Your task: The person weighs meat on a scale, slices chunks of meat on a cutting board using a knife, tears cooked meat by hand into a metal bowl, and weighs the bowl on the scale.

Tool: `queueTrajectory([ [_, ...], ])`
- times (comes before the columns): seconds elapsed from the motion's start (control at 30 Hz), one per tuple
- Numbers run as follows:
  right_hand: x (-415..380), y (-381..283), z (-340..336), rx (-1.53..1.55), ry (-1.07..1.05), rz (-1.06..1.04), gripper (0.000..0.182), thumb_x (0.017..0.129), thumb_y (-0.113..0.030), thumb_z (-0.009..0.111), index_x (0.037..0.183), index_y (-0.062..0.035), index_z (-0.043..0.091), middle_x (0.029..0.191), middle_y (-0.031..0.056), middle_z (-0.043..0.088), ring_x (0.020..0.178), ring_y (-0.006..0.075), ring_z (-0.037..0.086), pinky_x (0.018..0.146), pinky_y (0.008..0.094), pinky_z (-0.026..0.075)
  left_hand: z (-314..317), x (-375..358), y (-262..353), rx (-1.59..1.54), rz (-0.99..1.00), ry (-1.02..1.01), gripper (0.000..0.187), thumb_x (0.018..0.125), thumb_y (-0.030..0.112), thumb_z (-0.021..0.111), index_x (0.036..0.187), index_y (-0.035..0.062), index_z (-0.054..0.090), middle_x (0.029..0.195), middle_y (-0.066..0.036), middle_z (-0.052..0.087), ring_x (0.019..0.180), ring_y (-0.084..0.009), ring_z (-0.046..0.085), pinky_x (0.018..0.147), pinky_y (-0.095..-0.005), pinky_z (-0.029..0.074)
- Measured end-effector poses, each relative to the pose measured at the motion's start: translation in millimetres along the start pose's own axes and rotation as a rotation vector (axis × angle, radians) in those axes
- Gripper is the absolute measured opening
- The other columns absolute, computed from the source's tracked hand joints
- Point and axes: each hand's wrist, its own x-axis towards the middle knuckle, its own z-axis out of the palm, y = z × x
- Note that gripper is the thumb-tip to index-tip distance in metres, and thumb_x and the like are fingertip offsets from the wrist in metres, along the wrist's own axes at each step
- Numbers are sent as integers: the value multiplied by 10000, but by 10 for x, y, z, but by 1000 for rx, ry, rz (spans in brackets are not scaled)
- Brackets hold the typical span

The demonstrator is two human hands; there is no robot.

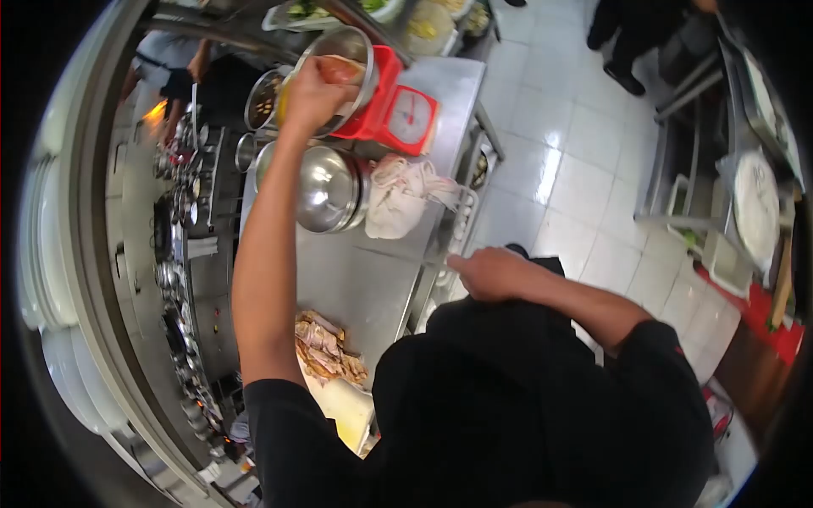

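Note:
My left hand (pixel 313 97) reaches forward into a metal bowl (pixel 360 52) beside a red kitchen scale (pixel 412 118). Its fingers are curled and partly hidden, against an orange-pink piece of food (pixel 340 69) in the bowl; I cannot make out exactly what they grip. My right hand (pixel 491 273) is closed in a loose fist in front of my body, near the counter's edge, with nothing visible in it. Between the hands are an upturned shiny metal bowl (pixel 326 190) and a crumpled whitish cloth or bag (pixel 398 199).
Sliced cooked meat (pixel 326 347) lies on the steel counter (pixel 360 279), near a pale board (pixel 343 406). A stove line (pixel 182 254) with a flame is on the left. White plates (pixel 51 254) are stacked at far left. Another person's legs (pixel 614 42) stand on the tiled floor.

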Motion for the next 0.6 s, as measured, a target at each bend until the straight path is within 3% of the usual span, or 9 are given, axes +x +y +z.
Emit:
queueTrajectory([
  [0.03, 7, 3, -5, 5, -20, 1, 359, 823, -121, 501, 1174, -47, 505, 928, 243, 640, 895, 409, 628, 755, 510, 487, 20, 24, -52, 60, 24, 29, 556, 579, 279, 793, 1022, 12, 589, 981, -147, 674, 915, -256, 656, 819, -341, 501],
  [0.07, 14, -3, -16, 3, -27, 20, 418, 815, -103, 502, 1230, -53, 497, 959, 238, 642, 925, 401, 626, 776, 496, 490, 25, 33, -125, -4, 51, 11, 597, 595, 294, 799, 1075, 14, 581, 1008, -141, 676, 935, -237, 655, 825, -336, 501],
  [0.17, 29, 55, 20, 45, 0, -28, 268, 860, -139, 477, 1109, -41, 493, 901, 250, 631, 881, 419, 617, 754, 514, 475, -28, -19, -64, -43, 48, 4, 811, 606, 288, 821, 1264, -44, 483, 1117, -179, 640, 1007, -251, 636, 878, -336, 493],
  [0.27, 34, 86, 33, 33, -1, -44, 259, 859, -135, 481, 1097, -32, 484, 892, 242, 633, 862, 418, 619, 738, 515, 476, -35, 3, -109, -131, 77, -4, 887, 609, 271, 825, 1318, -79, 423, 1142, -195, 622, 1017, -256, 629, 884, -331, 493],
  [0.37, 4, 101, 29, 40, 16, -59, 248, 860, -139, 482, 1081, -29, 484, 884, 239, 634, 846, 419, 620, 727, 518, 475, -153, -46, 30, 10, 70, -60, 828, 734, 166, 792, 1382, -61, 330, 1091, -142, 606, 926, -172, 614, 800, -278, 504],
  [0.5, 4, 126, 61, 52, 31, -53, 236, 864, -145, 479, 1069, -29, 484, 866, 242, 632, 826, 423, 620, 720, 520, 475, -170, -31, 68, 5, 81, -67, 828, 724, 172, 792, 1377, -61, 339, 1077, -138, 608, 915, -167, 615, 756, -282, 512],
  [0.6, -37, 101, 0, 53, -31, -2, 389, 817, -115, 504, 1201, -50, 503, 969, 230, 643, 940, 391, 624, 808, 492, 483, -104, 35, -6, 27, 125, -32, 848, 680, 201, 787, 1367, -59, 364, 1084, -153, 616, 942, -200, 621, 787, -300, 507],
])
